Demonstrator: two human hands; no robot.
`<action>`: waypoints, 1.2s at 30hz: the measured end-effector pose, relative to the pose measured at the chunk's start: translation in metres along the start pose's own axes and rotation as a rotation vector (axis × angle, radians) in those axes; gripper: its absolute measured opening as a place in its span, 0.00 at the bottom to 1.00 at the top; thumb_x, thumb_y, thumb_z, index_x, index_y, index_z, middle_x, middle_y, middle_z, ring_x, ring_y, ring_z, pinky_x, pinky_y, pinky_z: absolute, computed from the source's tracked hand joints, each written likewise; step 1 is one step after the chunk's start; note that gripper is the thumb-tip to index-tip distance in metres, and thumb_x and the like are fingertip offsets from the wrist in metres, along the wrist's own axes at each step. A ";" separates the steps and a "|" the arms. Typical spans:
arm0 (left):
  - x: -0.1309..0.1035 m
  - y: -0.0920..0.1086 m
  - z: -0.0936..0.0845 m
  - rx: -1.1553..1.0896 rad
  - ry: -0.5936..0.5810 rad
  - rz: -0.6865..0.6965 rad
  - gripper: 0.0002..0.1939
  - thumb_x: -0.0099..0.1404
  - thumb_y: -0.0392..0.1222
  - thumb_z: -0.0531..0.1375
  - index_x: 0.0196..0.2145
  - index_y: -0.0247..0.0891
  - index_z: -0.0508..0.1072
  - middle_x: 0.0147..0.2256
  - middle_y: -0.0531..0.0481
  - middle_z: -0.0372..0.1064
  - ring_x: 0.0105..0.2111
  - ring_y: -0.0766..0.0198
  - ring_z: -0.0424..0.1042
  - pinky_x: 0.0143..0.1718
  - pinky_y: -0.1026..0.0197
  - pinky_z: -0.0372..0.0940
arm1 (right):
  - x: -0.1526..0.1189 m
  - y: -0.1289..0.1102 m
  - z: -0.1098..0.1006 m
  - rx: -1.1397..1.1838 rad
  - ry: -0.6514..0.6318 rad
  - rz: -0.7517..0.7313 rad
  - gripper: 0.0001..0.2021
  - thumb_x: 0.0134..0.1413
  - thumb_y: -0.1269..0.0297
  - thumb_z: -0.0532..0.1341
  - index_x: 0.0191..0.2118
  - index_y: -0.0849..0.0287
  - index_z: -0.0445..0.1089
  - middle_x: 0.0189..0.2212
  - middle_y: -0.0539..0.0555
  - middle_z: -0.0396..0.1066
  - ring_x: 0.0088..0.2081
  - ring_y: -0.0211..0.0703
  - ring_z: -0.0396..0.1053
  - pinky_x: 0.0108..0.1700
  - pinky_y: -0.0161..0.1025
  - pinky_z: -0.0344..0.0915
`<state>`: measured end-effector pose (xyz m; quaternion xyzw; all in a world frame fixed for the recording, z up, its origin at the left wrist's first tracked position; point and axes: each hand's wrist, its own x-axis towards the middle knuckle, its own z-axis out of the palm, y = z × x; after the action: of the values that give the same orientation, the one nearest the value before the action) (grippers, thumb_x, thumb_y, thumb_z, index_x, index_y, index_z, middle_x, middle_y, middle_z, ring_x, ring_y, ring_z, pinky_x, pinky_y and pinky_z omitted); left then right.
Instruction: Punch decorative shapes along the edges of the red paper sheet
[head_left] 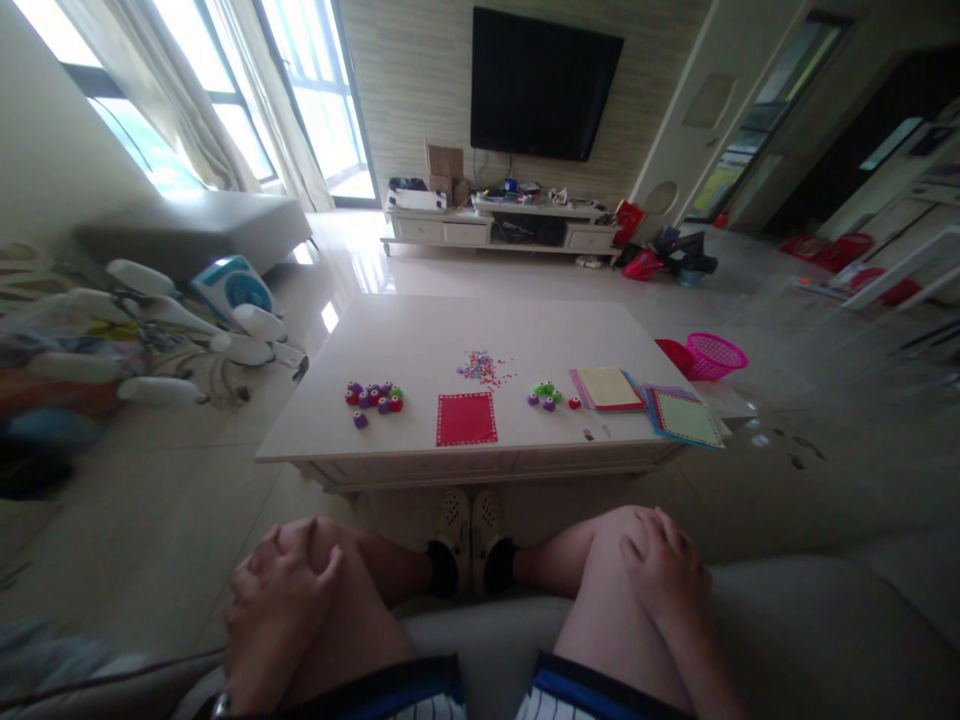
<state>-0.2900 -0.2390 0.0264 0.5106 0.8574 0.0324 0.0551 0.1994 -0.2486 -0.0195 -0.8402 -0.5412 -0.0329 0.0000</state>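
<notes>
My left hand rests on my left knee, fingers spread and draped over it, holding nothing. On the other knee lies my right hand, its fingers also apart and empty. Beyond both, on the white table, a red square sheet with a white patterned border lies near the front edge. Behind it is a scattered pile of tiny coloured pieces. To its left sits a cluster of small purple, red and green blocks with pale round spots. A smaller similar group stands to its right.
Stacked coloured paper and bordered sheets lie at the table's right end, some overhanging. Two small objects lie nearby. A pink basket stands beyond that end. White rounded equipment is on the left. A television hangs opposite.
</notes>
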 end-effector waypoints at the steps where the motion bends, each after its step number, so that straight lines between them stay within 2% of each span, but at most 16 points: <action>1: 0.000 0.000 0.000 0.000 0.004 -0.002 0.29 0.74 0.58 0.50 0.65 0.42 0.65 0.64 0.37 0.60 0.57 0.36 0.65 0.55 0.40 0.67 | 0.000 0.000 0.000 0.001 -0.001 0.000 0.27 0.69 0.53 0.49 0.65 0.54 0.71 0.70 0.58 0.61 0.63 0.63 0.63 0.58 0.61 0.70; 9: 0.001 -0.002 0.001 0.017 0.003 0.017 0.29 0.75 0.59 0.46 0.64 0.40 0.65 0.62 0.37 0.62 0.56 0.37 0.66 0.53 0.42 0.67 | -0.001 -0.002 -0.002 -0.010 -0.009 0.009 0.26 0.70 0.52 0.50 0.65 0.53 0.71 0.71 0.58 0.60 0.63 0.62 0.64 0.56 0.58 0.71; 16: 0.001 -0.002 0.002 0.013 0.013 0.019 0.30 0.75 0.59 0.48 0.65 0.40 0.65 0.63 0.36 0.62 0.55 0.38 0.67 0.53 0.44 0.67 | 0.000 -0.001 -0.002 0.022 0.001 -0.005 0.26 0.69 0.53 0.50 0.65 0.54 0.71 0.70 0.58 0.62 0.64 0.63 0.63 0.59 0.60 0.69; 21: -0.001 -0.001 0.001 0.026 0.024 0.021 0.29 0.76 0.59 0.47 0.65 0.41 0.65 0.63 0.37 0.62 0.55 0.39 0.67 0.53 0.44 0.67 | -0.001 -0.001 -0.001 0.023 0.008 -0.001 0.27 0.70 0.52 0.49 0.65 0.54 0.71 0.71 0.58 0.61 0.63 0.63 0.64 0.57 0.61 0.71; 30: -0.002 0.001 -0.001 0.025 0.023 0.031 0.29 0.76 0.58 0.46 0.65 0.41 0.66 0.63 0.37 0.61 0.55 0.36 0.66 0.52 0.42 0.68 | -0.001 -0.001 -0.001 0.020 0.001 -0.004 0.27 0.69 0.52 0.49 0.65 0.54 0.71 0.70 0.59 0.61 0.64 0.63 0.63 0.60 0.61 0.69; 36: -0.003 0.002 -0.003 0.035 0.029 0.044 0.28 0.76 0.57 0.47 0.64 0.40 0.66 0.62 0.36 0.63 0.53 0.39 0.67 0.51 0.44 0.67 | 0.000 0.000 -0.001 0.013 0.000 -0.008 0.27 0.70 0.52 0.49 0.65 0.54 0.71 0.70 0.58 0.61 0.63 0.62 0.64 0.59 0.59 0.70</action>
<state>-0.2876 -0.2408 0.0300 0.5298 0.8471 0.0263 0.0329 0.1989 -0.2488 -0.0187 -0.8381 -0.5447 -0.0294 0.0055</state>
